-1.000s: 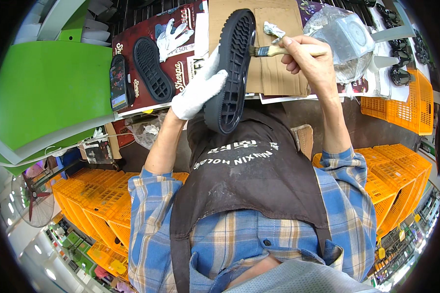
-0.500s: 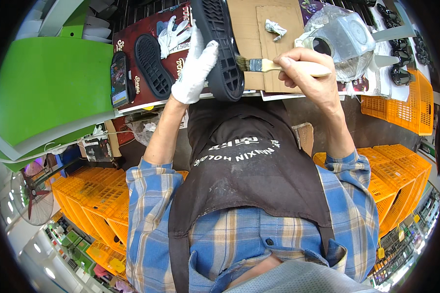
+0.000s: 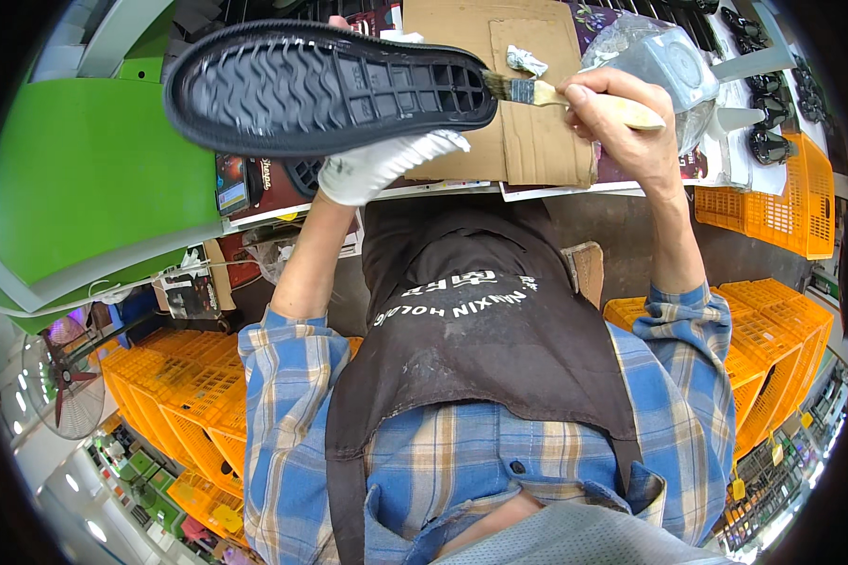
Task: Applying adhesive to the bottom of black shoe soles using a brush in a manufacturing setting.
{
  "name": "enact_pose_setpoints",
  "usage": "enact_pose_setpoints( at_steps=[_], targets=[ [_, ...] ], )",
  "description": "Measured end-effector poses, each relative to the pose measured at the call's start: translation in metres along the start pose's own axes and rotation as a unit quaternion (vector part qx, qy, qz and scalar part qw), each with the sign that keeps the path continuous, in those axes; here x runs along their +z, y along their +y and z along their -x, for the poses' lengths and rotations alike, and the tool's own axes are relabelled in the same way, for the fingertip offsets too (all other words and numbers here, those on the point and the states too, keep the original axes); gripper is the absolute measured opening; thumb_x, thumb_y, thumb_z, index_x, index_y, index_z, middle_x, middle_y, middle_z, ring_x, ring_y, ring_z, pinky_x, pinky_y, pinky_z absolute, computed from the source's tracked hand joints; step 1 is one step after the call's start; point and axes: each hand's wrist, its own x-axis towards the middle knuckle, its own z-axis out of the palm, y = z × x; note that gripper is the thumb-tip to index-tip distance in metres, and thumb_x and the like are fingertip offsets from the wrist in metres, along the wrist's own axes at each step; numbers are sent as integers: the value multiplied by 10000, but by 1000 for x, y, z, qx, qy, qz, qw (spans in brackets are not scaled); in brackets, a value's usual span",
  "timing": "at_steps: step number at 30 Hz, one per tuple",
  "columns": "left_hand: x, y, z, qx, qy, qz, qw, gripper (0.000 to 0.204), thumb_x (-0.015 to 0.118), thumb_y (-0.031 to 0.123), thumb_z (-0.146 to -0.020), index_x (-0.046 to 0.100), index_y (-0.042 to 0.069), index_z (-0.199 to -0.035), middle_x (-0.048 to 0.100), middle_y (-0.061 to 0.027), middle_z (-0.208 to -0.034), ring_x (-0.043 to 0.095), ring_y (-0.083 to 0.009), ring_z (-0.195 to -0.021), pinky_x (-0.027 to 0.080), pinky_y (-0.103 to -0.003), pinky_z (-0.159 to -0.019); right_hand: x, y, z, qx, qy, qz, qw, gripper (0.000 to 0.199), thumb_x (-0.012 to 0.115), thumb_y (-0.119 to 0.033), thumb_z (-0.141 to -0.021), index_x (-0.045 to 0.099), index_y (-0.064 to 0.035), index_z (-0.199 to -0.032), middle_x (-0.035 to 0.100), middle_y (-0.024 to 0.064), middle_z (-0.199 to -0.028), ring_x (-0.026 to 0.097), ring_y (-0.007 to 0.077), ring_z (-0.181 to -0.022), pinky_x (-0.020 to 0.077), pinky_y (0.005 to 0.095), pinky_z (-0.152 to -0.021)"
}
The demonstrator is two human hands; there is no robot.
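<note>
Cluttered counter (image 3: 462,188) beyond hands. Left hand (image 3: 382,162), gloved, gripping shoe sole (image 3: 325,87); right hand (image 3: 622,127) clenched round brush (image 3: 537,92). Risk: sole tipping from light grip, bristles smearing glove.

The gloved left hand (image 3: 382,165) gripped a black ridged rubber shoe sole (image 3: 325,87); the bare right hand (image 3: 622,122) pressed a wooden-handled brush (image 3: 561,97) against its heel end.

Black shoe sole (image 3: 325,87), wavy tread. White glove (image 3: 377,165). Tan-handled brush (image 3: 561,96). Brown cardboard (image 3: 528,141). Blue-tan plaid shirt (image 3: 462,471), dark brown apron (image 3: 485,348). Orange crates (image 3: 773,179). Green panel (image 3: 85,179).
</note>
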Motion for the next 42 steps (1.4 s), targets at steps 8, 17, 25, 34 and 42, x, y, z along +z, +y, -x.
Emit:
enact_pose_setpoints(
  at_steps=[8,17,25,34,42],
  targets=[
    [12,-17,17,-5,81,239,968,623,650,221,-833,332,61,-1344,399,-95,-1348,447,-226,-1196,367,-349,-1029,13,-17,-5,99,58,-40,993,253,648,-271,-861,672,-29,-790,613,7,-614,566,32,-536,444,162,-479],
    [24,-28,11,-69,66,202,975,431,573,207,-878,418,42,-1245,478,-97,-1204,505,-211,-1062,416,-334,-917,30,-29,-6,130,60,-77,987,262,655,-270,-855,673,-19,-784,610,9,-602,565,32,-523,456,157,-481],
    [29,-72,-4,-129,46,178,975,292,505,194,-918,495,24,-1156,549,-100,-1077,556,-196,-944,460,-321,-818,38,-32,10,119,9,-83,989,241,656,-237,-858,658,-7,-784,595,0,-597,561,31,-527,439,163,-466],
    [23,-70,3,-175,26,149,973,247,436,182,-958,572,7,-1068,619,-102,-950,608,-182,-825,503,-308,-719,39,-42,24,182,-76,-111,974,238,657,-216,-849,664,8,-770,593,13,-579,550,39,-501,432,170,-447],
    [20,-84,10,125,127,-27,984,266,579,17,-816,582,66,-1078,589,-145,-1163,602,-254,-997,465,-311,-887,27,-21,18,259,-130,-362,886,337,577,-300,-889,648,21,-812,591,62,-534,526,70,-397,379,158,-334]
  ],
)
